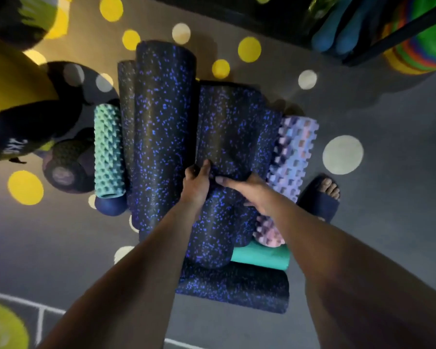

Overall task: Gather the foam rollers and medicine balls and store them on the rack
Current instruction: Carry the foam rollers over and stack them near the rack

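We judge the task to be at its early, gathering stage: the foam rollers are heaped on the grey dotted floor and none of them shows on the rack. Taking the long speckled roller [165, 132] as our mark, the middle speckled roller [227, 127] lies touching its right side, and both hands are on that one. The left hand [196, 182] grips its near left edge, thumb up against the foam. The right hand [249, 192] lies across its curve with the fingers stretched out, pressing rather than curling, as far as we can see. Further right of the long roller lie a lilac gridded roller [293, 157] and a pink knobbed roller [267, 233]. A teal smooth roller [262, 258] and a crosswise speckled roller [237, 290] lie at its near right. Left of it are a teal spiked roller [108, 152], a small dark blue ball [110, 205], a dark medicine ball [66, 167] and a black and yellow medicine ball [15, 117]. All of these are left to store. The rack [393, 34] stands well beyond the long roller to its far right. It holds blue round-ended pieces [337, 39], and a striped stack of coloured items [418, 46] sits at it; we cannot tell what they are.
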A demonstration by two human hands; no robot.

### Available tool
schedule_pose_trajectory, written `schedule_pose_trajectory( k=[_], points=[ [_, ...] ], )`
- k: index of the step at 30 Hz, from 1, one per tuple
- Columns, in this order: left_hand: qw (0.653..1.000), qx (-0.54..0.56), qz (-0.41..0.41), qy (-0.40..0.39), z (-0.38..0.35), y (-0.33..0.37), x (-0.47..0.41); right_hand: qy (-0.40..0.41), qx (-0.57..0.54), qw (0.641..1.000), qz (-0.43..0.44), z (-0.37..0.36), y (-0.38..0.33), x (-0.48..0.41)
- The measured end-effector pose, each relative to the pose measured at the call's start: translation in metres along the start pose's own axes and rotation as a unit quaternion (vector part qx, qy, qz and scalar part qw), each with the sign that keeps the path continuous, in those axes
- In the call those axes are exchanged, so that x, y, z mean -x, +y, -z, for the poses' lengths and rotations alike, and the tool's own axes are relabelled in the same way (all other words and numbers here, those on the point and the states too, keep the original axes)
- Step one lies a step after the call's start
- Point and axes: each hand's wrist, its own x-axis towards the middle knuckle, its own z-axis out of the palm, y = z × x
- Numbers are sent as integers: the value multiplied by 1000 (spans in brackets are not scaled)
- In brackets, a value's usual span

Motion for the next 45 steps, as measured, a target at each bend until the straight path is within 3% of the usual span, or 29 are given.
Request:
schedule_pose_trajectory(
  k=[5, 8, 11, 17, 19, 23, 26, 30, 32, 35, 36, 37, 40, 42, 45],
  points=[
    [999, -24, -44, 15, 25, 14, 66, 64, -100, 991, 55, -7, -11, 68],
    [987, 10, -160, 17, 46, 51, 120, 101, -134, 981, 103, -2, -58, 121],
    [963, 19, -268, 4, 69, 110, 187, 123, -95, 968, 197, -1, -128, 179],
    [904, 121, -409, 12, 100, 214, 288, 172, -3, 886, 431, -6, -268, 275],
    [883, 155, -442, -14, 104, 256, 297, 192, 13, 860, 473, 2, -312, 283],
    [853, 168, -490, -62, 78, 346, 299, 258, -40, 842, 472, 44, -398, 283],
    [837, 145, -522, -78, 46, 408, 309, 307, 10, 828, 468, 101, -445, 288],
    [809, 4, -588, 2, 10, 436, 313, 353, 85, 826, 431, 169, -455, 286],
    [795, -103, -598, 14, -14, 417, 312, 386, 175, 793, 437, 191, -438, 282],
    [733, -221, -642, 42, -50, 388, 288, 506, 307, 669, 450, 227, -416, 270],
    [727, -237, -644, 40, -58, 385, 281, 554, 328, 639, 422, 241, -412, 269],
    [735, -248, -631, 29, -65, 387, 279, 586, 338, 637, 370, 254, -410, 271],
    [771, -293, -565, 12, -77, 402, 280, 547, 358, 731, 195, 282, -404, 277],
    [767, -302, -565, 26, -80, 414, 279, 503, 353, 769, 175, 287, -403, 276],
    [759, -288, -580, 67, -84, 444, 285, 493, 340, 776, 199, 285, -403, 274]
  ],
)
